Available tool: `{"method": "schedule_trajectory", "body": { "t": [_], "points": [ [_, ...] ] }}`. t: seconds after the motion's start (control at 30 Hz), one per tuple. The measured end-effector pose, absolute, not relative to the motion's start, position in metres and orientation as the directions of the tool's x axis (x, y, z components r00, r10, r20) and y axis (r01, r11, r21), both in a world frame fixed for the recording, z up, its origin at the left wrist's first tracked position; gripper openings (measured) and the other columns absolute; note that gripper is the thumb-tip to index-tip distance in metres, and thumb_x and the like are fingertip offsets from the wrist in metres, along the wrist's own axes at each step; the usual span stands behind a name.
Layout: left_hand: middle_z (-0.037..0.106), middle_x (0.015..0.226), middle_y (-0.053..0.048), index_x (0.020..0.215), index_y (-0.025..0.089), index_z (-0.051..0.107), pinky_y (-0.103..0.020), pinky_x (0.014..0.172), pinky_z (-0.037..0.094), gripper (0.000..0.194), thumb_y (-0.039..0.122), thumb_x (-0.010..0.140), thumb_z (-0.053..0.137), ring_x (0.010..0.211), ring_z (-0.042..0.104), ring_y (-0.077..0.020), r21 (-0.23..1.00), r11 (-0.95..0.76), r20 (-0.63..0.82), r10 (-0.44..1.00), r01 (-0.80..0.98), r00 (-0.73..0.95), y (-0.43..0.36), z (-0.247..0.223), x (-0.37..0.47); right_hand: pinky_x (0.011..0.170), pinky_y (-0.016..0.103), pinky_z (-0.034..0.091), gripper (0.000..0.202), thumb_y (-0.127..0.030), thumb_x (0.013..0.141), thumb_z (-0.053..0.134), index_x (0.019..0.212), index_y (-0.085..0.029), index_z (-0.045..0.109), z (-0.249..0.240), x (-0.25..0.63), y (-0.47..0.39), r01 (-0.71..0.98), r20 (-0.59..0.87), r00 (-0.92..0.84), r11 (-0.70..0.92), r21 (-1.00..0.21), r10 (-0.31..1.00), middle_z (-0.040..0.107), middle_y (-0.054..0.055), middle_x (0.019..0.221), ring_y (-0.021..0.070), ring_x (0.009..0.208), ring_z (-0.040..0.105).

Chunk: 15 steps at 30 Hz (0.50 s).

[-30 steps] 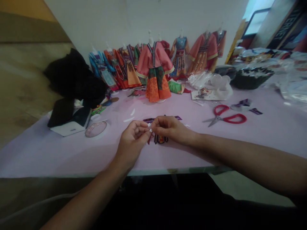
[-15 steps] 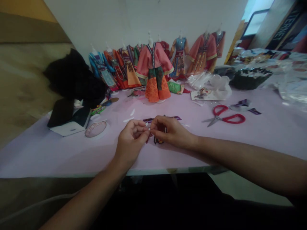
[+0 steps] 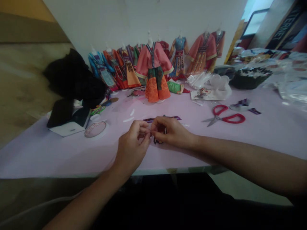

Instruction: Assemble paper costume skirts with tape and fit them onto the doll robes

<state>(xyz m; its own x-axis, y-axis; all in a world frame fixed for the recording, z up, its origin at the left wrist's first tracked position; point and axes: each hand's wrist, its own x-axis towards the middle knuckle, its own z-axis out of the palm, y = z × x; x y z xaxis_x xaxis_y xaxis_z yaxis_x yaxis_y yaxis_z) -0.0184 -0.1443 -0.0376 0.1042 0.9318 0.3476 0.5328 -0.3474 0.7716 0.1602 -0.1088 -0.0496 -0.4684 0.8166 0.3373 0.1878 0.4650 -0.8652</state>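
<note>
My left hand (image 3: 134, 140) and my right hand (image 3: 169, 132) meet fingertip to fingertip above the front middle of the pink table (image 3: 93, 156). Both are pinched around something too small and hidden to name. Under my right hand, a dark trimmed piece (image 3: 157, 141) shows in part. Just behind the hands lies a purple patterned strip (image 3: 177, 118), partly covered by my right hand. Red-handled scissors (image 3: 217, 118) rest to the right, blades apart and pointing left.
A roll of tape (image 3: 96, 129) and a dark box (image 3: 69, 123) lie at left. Dressed doll forms, one in a pink top (image 3: 153, 59), stand along the wall. Plastic bags (image 3: 208, 83) and a dark bowl (image 3: 250, 78) sit at the back right.
My left hand has turned slightly and its fingertips have closed in on those of my right hand. The small white and red bits that showed between the fingers are now mostly hidden.
</note>
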Motion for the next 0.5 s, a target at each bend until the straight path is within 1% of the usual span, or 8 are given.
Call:
{"method": "schedule_trajectory", "body": {
  "t": [0.13,0.27,0.5],
  "points": [
    [0.075,0.087,0.001,0.099,0.025,0.061,-0.031,0.076,0.05,0.02,0.018,0.082,0.067,0.083,0.072,-0.0188,0.753,-0.364,0.369,0.923,0.548,0.107,-0.1449,-0.037,-0.0172,0.06,0.024,0.041,0.006,-0.013,0.079,0.06,0.082,-0.018,0.059,-0.0488,0.16,-0.1097,0.18,0.326,-0.472,0.452,-0.874,0.819,0.06,-0.003,0.072,0.0103,0.063,0.053],
    [0.073,0.085,0.001,0.101,0.025,0.06,-0.03,0.075,0.05,0.022,0.017,0.081,0.066,0.081,0.071,-0.0177,0.732,-0.373,0.378,0.918,0.57,0.115,-0.1446,-0.0394,-0.0177,0.06,0.024,0.041,0.005,-0.012,0.08,0.059,0.081,-0.018,0.059,-0.0487,0.16,-0.1101,0.172,0.33,-0.478,0.455,-0.874,0.814,0.059,-0.003,0.071,0.0102,0.064,0.052],
    [0.069,0.084,0.0,0.101,0.024,0.058,-0.031,0.077,0.051,0.019,0.022,0.083,0.065,0.082,0.069,-0.0176,0.791,-0.344,0.331,0.936,0.505,0.119,-0.142,-0.0432,-0.0196,0.06,0.024,0.041,0.004,-0.014,0.081,0.059,0.08,-0.018,0.058,-0.0486,0.16,-0.1101,0.152,0.336,-0.494,0.46,-0.875,0.802,0.059,-0.002,0.072,0.0101,0.064,0.052]
  ]
}}
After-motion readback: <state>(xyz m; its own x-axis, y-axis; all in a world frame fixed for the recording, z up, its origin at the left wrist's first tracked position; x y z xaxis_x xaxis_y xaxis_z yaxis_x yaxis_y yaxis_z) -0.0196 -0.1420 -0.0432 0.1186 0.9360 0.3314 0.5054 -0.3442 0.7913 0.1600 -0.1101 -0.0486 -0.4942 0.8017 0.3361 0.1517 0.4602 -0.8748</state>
